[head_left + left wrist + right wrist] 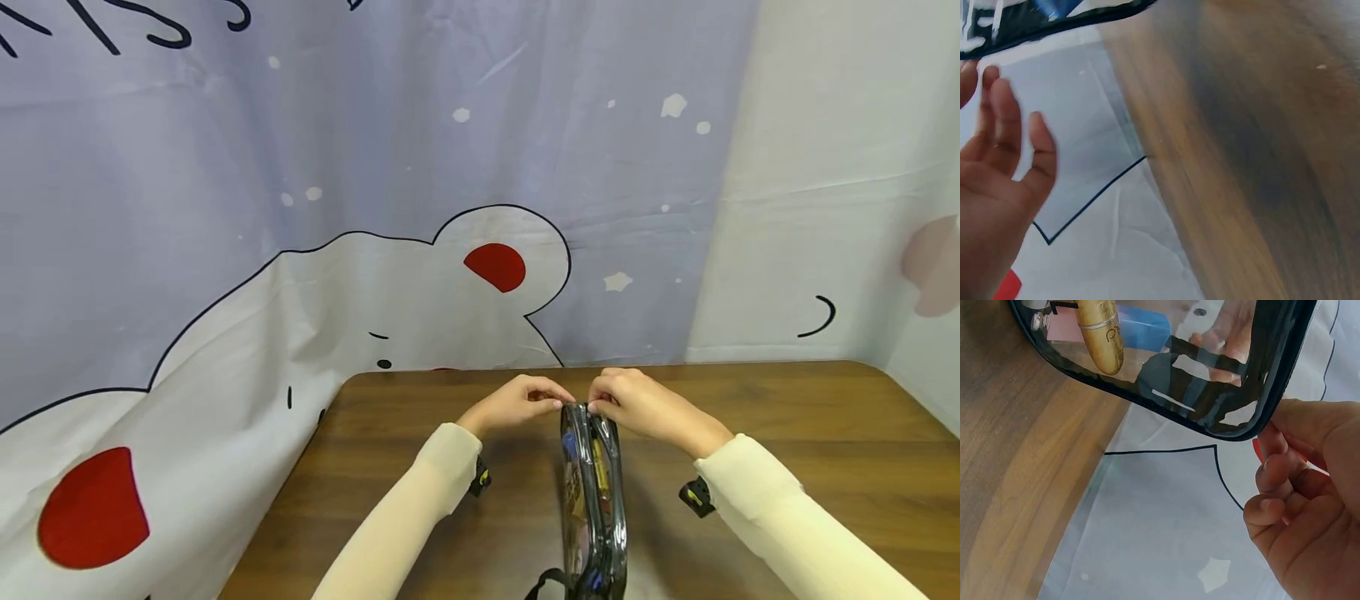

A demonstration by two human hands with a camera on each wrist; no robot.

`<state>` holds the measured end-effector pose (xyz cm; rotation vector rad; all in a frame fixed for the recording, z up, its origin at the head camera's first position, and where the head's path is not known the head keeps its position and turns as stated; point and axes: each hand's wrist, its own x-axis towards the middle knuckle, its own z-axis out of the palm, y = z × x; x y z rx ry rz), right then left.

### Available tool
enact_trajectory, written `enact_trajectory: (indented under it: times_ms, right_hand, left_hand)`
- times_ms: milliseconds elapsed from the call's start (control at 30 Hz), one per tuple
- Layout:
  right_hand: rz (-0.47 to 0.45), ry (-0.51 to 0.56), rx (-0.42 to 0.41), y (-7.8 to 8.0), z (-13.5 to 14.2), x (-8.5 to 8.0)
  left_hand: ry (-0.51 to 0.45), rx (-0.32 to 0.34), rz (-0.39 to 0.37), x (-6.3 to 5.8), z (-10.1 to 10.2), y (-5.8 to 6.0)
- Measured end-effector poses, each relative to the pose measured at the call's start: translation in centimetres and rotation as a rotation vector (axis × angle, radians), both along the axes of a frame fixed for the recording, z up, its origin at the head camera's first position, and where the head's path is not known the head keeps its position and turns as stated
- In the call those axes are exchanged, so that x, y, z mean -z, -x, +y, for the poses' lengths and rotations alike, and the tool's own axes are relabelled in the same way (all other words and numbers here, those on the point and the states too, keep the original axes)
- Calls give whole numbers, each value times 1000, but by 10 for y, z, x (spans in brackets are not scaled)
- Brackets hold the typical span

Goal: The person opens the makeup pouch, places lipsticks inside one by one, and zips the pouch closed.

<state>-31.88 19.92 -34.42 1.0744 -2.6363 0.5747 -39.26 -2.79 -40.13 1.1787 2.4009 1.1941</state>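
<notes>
A clear toiletry bag [615, 500] with glossy black trim stands upright on its narrow side on the wooden table. Through its see-through wall show a gold tube [1100, 337], a blue-and-pink item [1144, 328] and other small things. My left hand [517, 403] pinches the far top corner between thumb and index finger; its other fingers are loosely extended in the left wrist view. Beside it, my right hand [641, 404] pinches the trim at the same end with thumb and curled index finger. Whether a zipper pull lies under those fingertips is hidden.
The brown wooden table [750, 417] extends to both sides of the bag. Behind it hangs a pale curtain [337, 308] with a printed bear and stars. A black strap [551, 577] hangs from the bag's near end.
</notes>
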Motion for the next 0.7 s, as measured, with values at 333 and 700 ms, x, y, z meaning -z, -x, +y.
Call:
enact_trajectory:
  times_ms: [333, 700]
  right_hand:
    - [44, -6, 41, -7, -1, 2]
    - [162, -80, 72, -20, -6, 1]
  left_hand:
    - [-16, -21, 195, 2, 5, -9]
    - [3, -27, 295, 8, 15, -8]
